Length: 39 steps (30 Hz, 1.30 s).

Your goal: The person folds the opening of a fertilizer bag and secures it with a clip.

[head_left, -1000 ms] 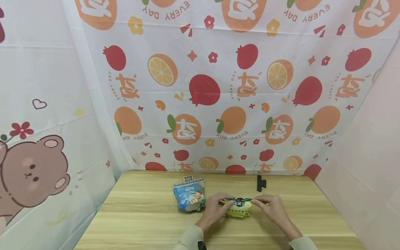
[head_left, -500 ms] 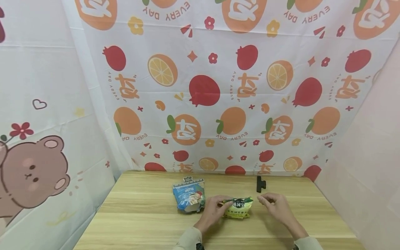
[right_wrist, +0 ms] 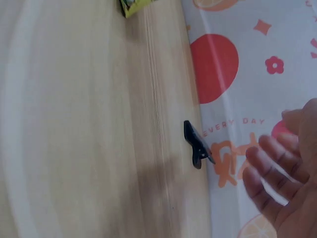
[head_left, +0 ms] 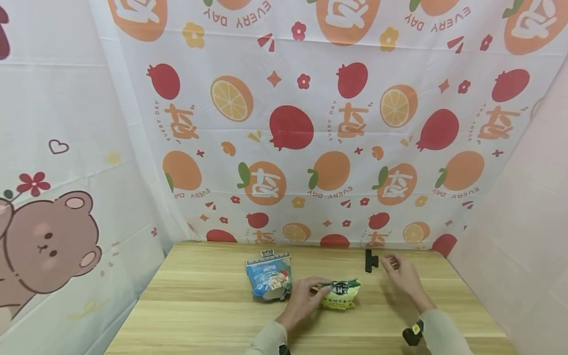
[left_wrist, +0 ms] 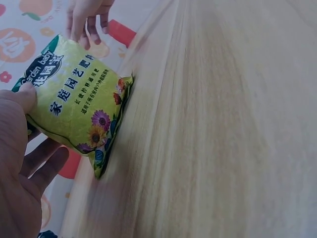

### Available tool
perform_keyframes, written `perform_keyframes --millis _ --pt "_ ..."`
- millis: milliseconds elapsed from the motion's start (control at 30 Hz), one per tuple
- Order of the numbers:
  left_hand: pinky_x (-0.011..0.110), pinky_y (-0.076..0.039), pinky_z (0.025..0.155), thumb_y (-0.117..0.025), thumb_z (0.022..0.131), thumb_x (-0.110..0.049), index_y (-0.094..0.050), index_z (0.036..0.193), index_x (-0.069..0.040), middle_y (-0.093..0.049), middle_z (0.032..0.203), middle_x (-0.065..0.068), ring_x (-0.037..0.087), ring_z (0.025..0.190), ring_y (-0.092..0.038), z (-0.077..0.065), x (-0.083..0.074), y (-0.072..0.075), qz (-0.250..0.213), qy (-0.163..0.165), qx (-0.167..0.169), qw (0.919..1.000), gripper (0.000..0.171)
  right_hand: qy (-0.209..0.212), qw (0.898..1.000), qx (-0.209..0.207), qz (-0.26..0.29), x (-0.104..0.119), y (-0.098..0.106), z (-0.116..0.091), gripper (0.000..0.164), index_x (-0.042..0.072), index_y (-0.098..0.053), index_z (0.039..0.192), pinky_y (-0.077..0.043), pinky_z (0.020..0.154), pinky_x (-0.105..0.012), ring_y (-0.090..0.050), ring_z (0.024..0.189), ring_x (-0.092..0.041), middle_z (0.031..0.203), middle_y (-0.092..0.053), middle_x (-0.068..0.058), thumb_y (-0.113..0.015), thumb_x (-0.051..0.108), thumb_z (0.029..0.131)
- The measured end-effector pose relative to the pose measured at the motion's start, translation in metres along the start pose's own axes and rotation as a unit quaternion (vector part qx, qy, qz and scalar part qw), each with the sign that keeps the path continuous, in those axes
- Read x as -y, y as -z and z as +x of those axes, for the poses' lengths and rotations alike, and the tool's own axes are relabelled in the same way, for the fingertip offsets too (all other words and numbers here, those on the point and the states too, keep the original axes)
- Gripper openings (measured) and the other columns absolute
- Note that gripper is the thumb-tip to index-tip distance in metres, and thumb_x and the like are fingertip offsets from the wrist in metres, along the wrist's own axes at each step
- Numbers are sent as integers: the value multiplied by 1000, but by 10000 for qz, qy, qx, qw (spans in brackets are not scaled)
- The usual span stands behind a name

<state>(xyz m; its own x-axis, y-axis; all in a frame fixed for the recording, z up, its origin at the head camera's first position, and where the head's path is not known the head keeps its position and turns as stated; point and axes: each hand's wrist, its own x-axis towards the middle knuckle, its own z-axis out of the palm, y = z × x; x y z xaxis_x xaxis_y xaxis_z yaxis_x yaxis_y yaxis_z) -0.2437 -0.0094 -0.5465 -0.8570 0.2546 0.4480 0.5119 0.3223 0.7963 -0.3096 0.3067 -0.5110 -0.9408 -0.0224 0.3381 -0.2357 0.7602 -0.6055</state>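
Observation:
A small yellow-green fertilizer bag (head_left: 340, 296) with flowers printed on it stands at the middle of the wooden table. My left hand (head_left: 303, 299) pinches its top left corner, thumb in front and fingers behind, as the left wrist view shows. My right hand (head_left: 403, 276) is apart from the bag, its fingers loosely bent and holding nothing. Just left of the right fingertips lies a black clip (head_left: 369, 261) on the table. In the right wrist view that clip (right_wrist: 197, 145) sits near the table's far edge, with a gap between it and the hand (right_wrist: 285, 183).
Left of my left hand lies a blue bag (head_left: 268, 278) with a patterned strip clip across its top. The wooden table (head_left: 199, 296) meets a fruit-print cloth (head_left: 293, 172) along its back edge. Pale cloths hang at both sides.
My right hand has let go of the fertilizer bag's top right corner and moved right and back, up beside the black clip. The left hand has stayed on the bag.

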Motion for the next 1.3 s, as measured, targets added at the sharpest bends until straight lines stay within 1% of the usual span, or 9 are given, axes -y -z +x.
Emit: perform_keyframes --millis 133,267,467,600,733,933,1067,1133,1300 --pt "23 -60 77 -68 97 -27 -75 115 -11 -77 114 12 19 97 -75 0 0 0 30 -83 13 10000 25 -308 9994 137 -62 -6 -4 10 33 -3 -67 115 -58 78 -39 -70 91 -29 104 -73 -20 -62 27 102" --pt "30 -62 79 -74 93 -29 -75 115 -12 -77 115 11 22 98 -75 0 -1 1 -51 34 127 9999 29 -612 9977 274 -112 -12 -9 17 34 -4 -67 114 -58 76 -42 -70 92 -32 105 -72 -23 -61 27 101" --pt "36 -63 80 -78 88 -32 -76 114 -13 -77 115 9 12 96 -73 1 -3 0 -33 111 157 9998 33 -1006 9938 467 -36 -14 -15 24 37 -7 -66 112 -57 74 -44 -68 90 -32 102 -71 -25 -60 27 100" --pt "35 -63 80 -78 88 -33 -75 115 -12 -77 115 10 12 96 -73 0 -4 1 -16 182 154 9997 34 -1308 9894 620 131 -13 -20 25 38 -9 -64 112 -55 71 -40 -66 90 -31 103 -69 -25 -58 27 101" --pt "32 -63 79 -78 89 -31 -74 115 -10 -76 115 12 15 96 -74 -1 -5 2 12 198 148 9997 34 -1490 9858 764 117 -16 -27 29 38 -8 -65 109 -55 74 -42 -65 93 -34 105 -68 -26 -56 28 102" --pt "26 -61 78 -77 89 -31 -74 115 -10 -77 114 10 17 95 -74 -2 -6 1 27 175 142 9997 34 -1595 9848 689 -52 -20 -34 33 39 -9 -70 101 -54 77 -48 -66 93 -39 103 -71 -28 -60 29 100" --pt "30 -62 78 -77 89 -32 -74 115 -10 -77 114 11 16 94 -74 -2 -5 1 21 163 154 9997 34 -1783 9817 666 -93 -20 -37 35 39 -9 -71 104 -54 80 -51 -66 98 -42 107 -71 -29 -60 28 99" --pt "31 -62 78 -77 89 -32 -74 115 -10 -76 114 13 14 94 -73 -1 -4 1 19 133 142 9998 34 -1867 9803 645 -93 -19 -39 36 38 -8 -72 105 -53 81 -51 -65 100 -44 109 -71 -28 -60 27 98" --pt "23 -60 74 -78 89 -30 -75 113 -10 -77 111 12 12 92 -73 2 -2 2 85 45 33 9999 31 -2113 9756 589 117 -20 -40 39 35 -6 -72 109 -53 78 -45 -64 102 -42 111 -71 -27 -61 25 96"
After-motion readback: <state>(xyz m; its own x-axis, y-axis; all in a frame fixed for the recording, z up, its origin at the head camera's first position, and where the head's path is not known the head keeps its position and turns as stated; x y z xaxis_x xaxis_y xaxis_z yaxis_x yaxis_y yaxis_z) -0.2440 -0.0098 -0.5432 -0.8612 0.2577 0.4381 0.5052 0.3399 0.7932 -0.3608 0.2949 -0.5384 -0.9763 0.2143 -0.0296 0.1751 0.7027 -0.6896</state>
